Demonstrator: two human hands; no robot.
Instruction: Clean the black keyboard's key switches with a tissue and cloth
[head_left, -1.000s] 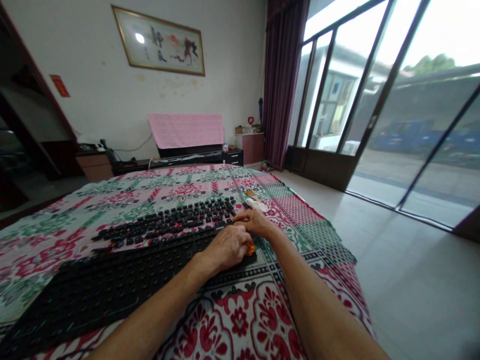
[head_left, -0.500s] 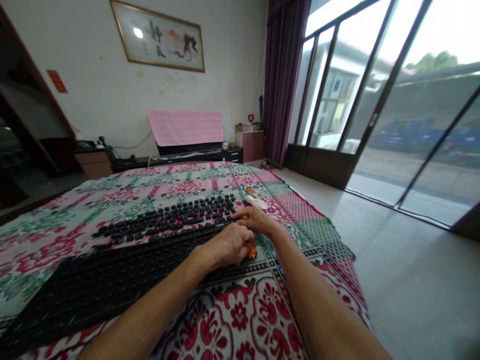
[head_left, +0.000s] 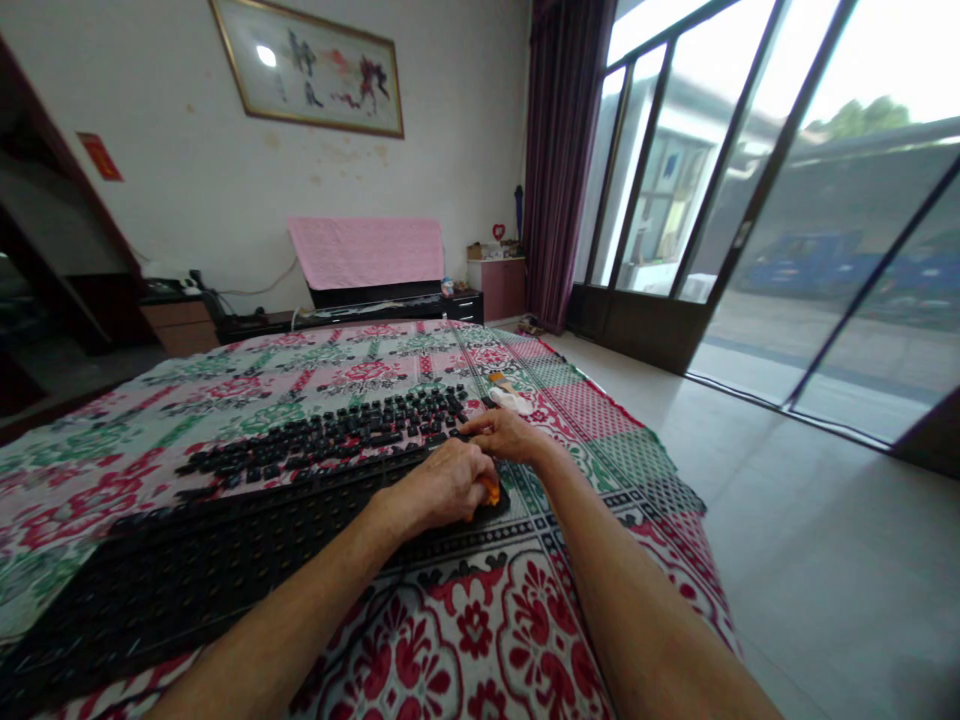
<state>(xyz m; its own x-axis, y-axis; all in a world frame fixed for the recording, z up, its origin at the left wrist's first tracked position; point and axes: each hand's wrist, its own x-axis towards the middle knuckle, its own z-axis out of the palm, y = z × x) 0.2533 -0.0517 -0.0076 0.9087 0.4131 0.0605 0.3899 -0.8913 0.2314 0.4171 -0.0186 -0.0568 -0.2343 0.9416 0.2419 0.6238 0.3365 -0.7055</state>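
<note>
A black keyboard point(head_left: 247, 560) with its keycaps off lies on the patterned cloth, its bare key posts showing in rows. My left hand point(head_left: 451, 482) is closed over the keyboard's right end. An orange cloth point(head_left: 492, 490) pokes out from under its fingers; the rest is hidden in the grip. My right hand point(head_left: 506, 437) is at the far right corner of the keyboard, fingers bent against its edge, partly hidden behind the left hand. Beyond the keyboard, loose black keycaps point(head_left: 330, 436) lie in a long heap.
A flat brush point(head_left: 499, 381) and a crumpled white piece point(head_left: 511, 401) lie just past my right hand. The patterned cloth point(head_left: 480, 620) covers the table, its edge dropping off at right above the pale floor point(head_left: 810, 560). A low black cabinet stands behind.
My left hand has shifted slightly left and up with the orange cloth, uncovering the keyboard's near right corner. My right hand stays by the far corner. The whole view has shifted slightly.
</note>
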